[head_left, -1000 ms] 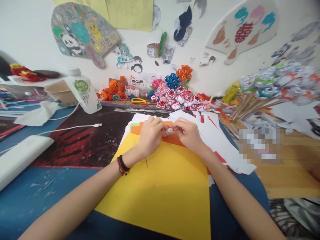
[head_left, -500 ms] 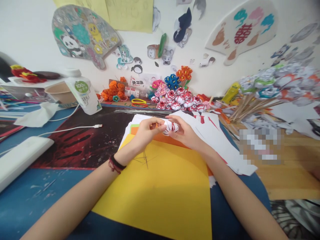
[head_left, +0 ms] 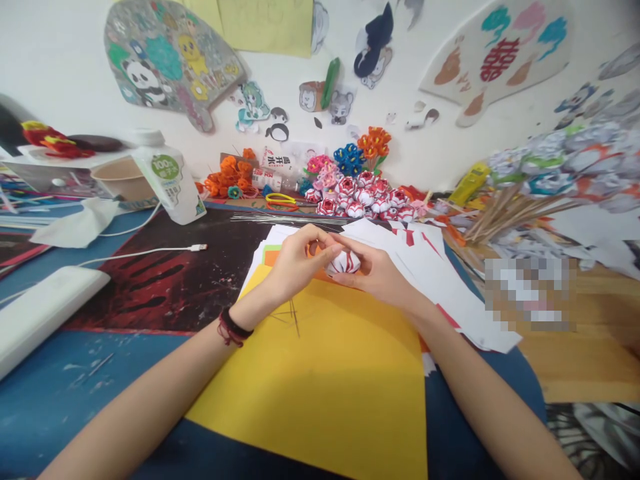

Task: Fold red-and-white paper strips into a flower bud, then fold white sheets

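A red-and-white paper flower (head_left: 344, 262) is held above the stacked sheets, its rounded white side toward me. My right hand (head_left: 373, 267) curls around it from the right, fingers closed on it. My left hand (head_left: 305, 260) is bent over its left side, thumb and fingertips pressed at its upper edge. Below the hands lies a large yellow sheet (head_left: 320, 373), with a few thin wires (head_left: 293, 315) on it near my left wrist. An orange sheet (head_left: 273, 257) shows from under the yellow one.
White sheets (head_left: 450, 300) fan out to the right. Behind stand finished red-and-white paper flowers (head_left: 367, 193), yellow-handled scissors or pliers (head_left: 281, 201) and thin wires (head_left: 270, 218). A white bottle (head_left: 173, 180), a power strip (head_left: 50, 313) and a cable plug (head_left: 199, 247) are at the left; stick-stemmed paper flowers (head_left: 520, 207) stand right.
The flower has been turned so more of its rounded white side shows. My left hand has come up over it, and my right fingers wrap closer. The view has shifted slightly.
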### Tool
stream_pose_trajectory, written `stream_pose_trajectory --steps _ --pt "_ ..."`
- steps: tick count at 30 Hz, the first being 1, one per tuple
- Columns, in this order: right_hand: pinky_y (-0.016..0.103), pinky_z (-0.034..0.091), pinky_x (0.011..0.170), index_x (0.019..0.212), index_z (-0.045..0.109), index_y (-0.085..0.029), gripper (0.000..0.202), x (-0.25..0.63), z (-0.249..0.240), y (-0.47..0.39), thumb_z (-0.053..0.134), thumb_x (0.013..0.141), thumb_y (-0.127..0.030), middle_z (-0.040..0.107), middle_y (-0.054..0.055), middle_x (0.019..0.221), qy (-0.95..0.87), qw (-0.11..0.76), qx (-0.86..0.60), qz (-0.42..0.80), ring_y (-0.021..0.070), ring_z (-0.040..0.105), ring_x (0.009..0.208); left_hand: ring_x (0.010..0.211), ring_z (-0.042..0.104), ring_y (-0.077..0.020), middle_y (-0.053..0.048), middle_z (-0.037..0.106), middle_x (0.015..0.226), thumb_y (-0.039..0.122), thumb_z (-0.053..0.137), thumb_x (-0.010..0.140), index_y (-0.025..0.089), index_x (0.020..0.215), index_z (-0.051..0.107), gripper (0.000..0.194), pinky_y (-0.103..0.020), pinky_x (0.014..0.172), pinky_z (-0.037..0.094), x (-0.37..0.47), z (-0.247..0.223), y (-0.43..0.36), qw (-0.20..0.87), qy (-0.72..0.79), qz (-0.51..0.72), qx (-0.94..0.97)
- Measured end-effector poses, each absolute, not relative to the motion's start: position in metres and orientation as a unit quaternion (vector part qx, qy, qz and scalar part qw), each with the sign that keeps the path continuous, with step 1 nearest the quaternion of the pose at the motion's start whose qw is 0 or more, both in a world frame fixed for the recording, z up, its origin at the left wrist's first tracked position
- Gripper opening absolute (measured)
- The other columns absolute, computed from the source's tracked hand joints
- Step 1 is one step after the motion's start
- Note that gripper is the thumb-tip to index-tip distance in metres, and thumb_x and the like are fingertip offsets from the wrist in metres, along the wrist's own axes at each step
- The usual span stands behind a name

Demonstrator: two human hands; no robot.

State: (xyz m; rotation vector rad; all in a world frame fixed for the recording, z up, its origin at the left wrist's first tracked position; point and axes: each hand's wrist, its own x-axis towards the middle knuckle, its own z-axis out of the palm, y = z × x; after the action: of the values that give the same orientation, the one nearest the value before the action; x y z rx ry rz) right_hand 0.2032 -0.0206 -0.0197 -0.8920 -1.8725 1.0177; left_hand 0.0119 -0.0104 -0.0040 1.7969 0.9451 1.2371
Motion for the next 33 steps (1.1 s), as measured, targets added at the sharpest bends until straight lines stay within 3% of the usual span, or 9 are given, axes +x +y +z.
stream_pose_trajectory --steps 4,9,12,16,22,27,33 --pt "0.039 0.054 0.097 0.154 0.041 -0.026 0.085 0.202 -0.022 -0.024 0.079 0.081 -0.041 0.058 0.008 0.144 -0.732 0.412 -0.364 0.401 0.0258 0.063 0.115 0.071 0.05 -0.0128 0.0 0.059 0.076 0.023 0.07 0.088 0.018 0.077 0.064 0.013 -0.027 0.067 0.038 0.014 -0.003 -0.012 0.24 0.379 0.491 0.747" --pt "0.039 0.057 0.088 0.152 0.045 -0.027 0.079 0.201 -0.026 -0.022 0.077 0.082 -0.045 0.067 0.006 0.133 -0.751 0.409 -0.387 0.345 0.0241 0.067 0.101 0.076 0.052 -0.0145 0.0 0.058 0.076 0.018 0.068 0.088 0.019 0.075 0.061 0.015 -0.029 0.071 0.039 0.016 -0.005 -0.014 0.172 0.383 0.48 0.77" --pt "0.038 0.057 0.08 0.151 0.046 -0.027 0.079 0.202 -0.03 -0.02 0.078 0.081 -0.045 0.069 0.007 0.127 -0.761 0.404 -0.395 0.319 0.0226 0.066 0.09 0.077 0.054 -0.0152 -0.001 0.06 0.077 0.021 0.068 0.088 0.019 0.076 0.062 0.014 -0.029 0.072 0.04 0.017 -0.012 -0.01 0.193 0.396 0.468 0.766" --pt "0.036 0.056 0.073 0.149 0.045 -0.028 0.076 0.204 -0.029 -0.017 0.078 0.081 -0.042 0.07 0.006 0.122 -0.75 0.408 -0.414 0.316 0.0193 0.064 0.079 0.08 0.057 -0.0152 -0.003 0.066 0.087 0.026 0.064 0.09 0.018 0.086 0.064 0.009 -0.028 0.072 0.043 0.018 -0.02 -0.002 0.298 0.41 0.457 0.731" --pt "0.04 0.055 0.088 0.146 0.045 -0.025 0.073 0.207 -0.027 -0.012 0.077 0.082 -0.038 0.07 0.007 0.117 -0.731 0.438 -0.398 0.339 0.0221 0.067 0.092 0.094 0.064 -0.0184 -0.007 0.072 0.102 0.041 0.062 0.092 0.015 0.101 0.068 0.027 -0.029 0.081 0.046 0.016 -0.022 0.003 0.42 0.394 0.412 0.707" --pt "0.042 0.054 0.095 0.14 0.053 -0.022 0.06 0.206 -0.028 -0.011 0.07 0.088 -0.046 0.069 0.008 0.118 -0.71 0.435 -0.383 0.401 0.0241 0.066 0.104 0.095 0.064 -0.0197 -0.008 0.072 0.102 0.043 0.063 0.091 0.015 0.101 0.07 0.03 -0.031 0.084 0.046 0.013 -0.025 0.005 0.421 0.401 0.418 0.698" --pt "0.043 0.053 0.1 0.147 0.047 -0.025 0.069 0.211 -0.028 -0.01 0.073 0.086 -0.044 0.067 0.009 0.129 -0.693 0.423 -0.348 0.47 0.024 0.067 0.109 0.089 0.064 -0.0182 -0.006 0.071 0.095 0.046 0.065 0.089 0.017 0.093 0.069 0.03 -0.03 0.079 0.045 0.013 -0.026 0.005 0.398 0.414 0.428 0.698"
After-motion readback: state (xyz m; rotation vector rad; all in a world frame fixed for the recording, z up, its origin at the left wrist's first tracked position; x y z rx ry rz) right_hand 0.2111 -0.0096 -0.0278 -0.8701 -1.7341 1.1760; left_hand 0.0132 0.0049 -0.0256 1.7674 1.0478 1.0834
